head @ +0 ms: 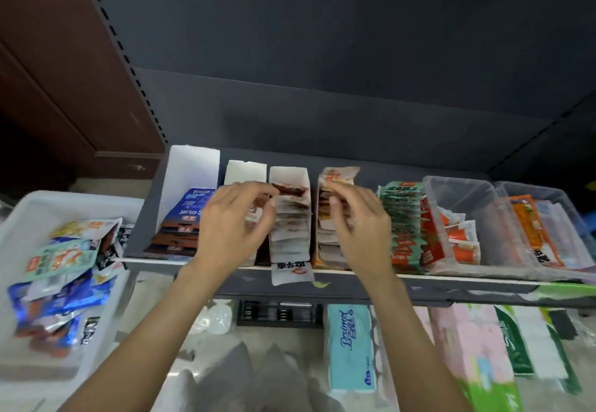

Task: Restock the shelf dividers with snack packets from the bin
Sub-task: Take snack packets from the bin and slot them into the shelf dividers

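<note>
Left hand [237, 218], right hand [358, 221] curled, fingering packets [290, 218] in middle shelf dividers [304, 179]; exact grip unclear. Dividers mostly full. Bin [19, 218] at left, plenty left.

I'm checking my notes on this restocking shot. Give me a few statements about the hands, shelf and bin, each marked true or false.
1. Both hands are at the shelf dividers: the left hand and right hand. True.
2. The white bin of mixed snack packets sits to the person's right. False: it is on the left.
3. One white packet hangs over the shelf's front edge. True.
4. The clear tubs on the right are stacked on each other. False: they stand side by side.
</note>
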`<state>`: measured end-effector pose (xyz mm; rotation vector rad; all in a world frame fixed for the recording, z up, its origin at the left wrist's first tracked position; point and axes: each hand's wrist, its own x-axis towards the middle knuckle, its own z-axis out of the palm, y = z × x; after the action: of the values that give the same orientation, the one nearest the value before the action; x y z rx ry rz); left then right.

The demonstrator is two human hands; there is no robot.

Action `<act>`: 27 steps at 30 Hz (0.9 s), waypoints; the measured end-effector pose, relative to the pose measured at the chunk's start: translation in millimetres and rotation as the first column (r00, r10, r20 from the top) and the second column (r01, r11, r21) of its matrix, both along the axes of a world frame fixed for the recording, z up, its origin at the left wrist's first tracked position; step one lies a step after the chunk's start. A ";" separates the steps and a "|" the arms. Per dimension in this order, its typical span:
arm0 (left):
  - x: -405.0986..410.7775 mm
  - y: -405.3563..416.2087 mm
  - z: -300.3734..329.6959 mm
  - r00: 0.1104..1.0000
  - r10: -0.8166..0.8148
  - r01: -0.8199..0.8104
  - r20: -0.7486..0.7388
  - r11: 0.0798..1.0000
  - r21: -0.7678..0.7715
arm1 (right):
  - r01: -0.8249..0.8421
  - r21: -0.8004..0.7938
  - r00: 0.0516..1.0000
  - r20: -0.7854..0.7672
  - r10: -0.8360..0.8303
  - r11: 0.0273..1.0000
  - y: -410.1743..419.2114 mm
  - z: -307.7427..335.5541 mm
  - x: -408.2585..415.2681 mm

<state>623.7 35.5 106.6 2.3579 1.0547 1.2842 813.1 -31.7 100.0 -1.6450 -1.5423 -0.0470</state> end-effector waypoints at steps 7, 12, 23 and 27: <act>-167.7 -16.5 -43.8 0.975 0.144 -0.201 -0.167 0.890 -0.408 | -0.333 -0.320 0.935 0.013 0.355 0.887 -6.5 -13.9 -157.4; -309.8 -4.7 -107.3 0.869 0.271 -0.470 -0.413 0.710 -0.524 | -0.424 -0.514 0.892 -0.094 0.442 0.746 4.4 -59.4 -275.7; -431.0 51.8 -211.5 0.860 0.089 -0.424 -0.503 0.673 -0.606 | -0.363 -0.788 0.905 -0.425 -0.013 0.497 56.0 -147.2 -442.9; -427.8 80.8 -229.0 0.825 -0.031 -0.370 -0.564 0.724 -0.582 | -0.239 -0.816 0.887 -0.404 -0.223 0.526 89.7 -166.9 -455.4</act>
<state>196.0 116.4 -122.4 2.0599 1.6051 0.1253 357.7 58.0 -67.0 -2.1515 -1.2108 1.2481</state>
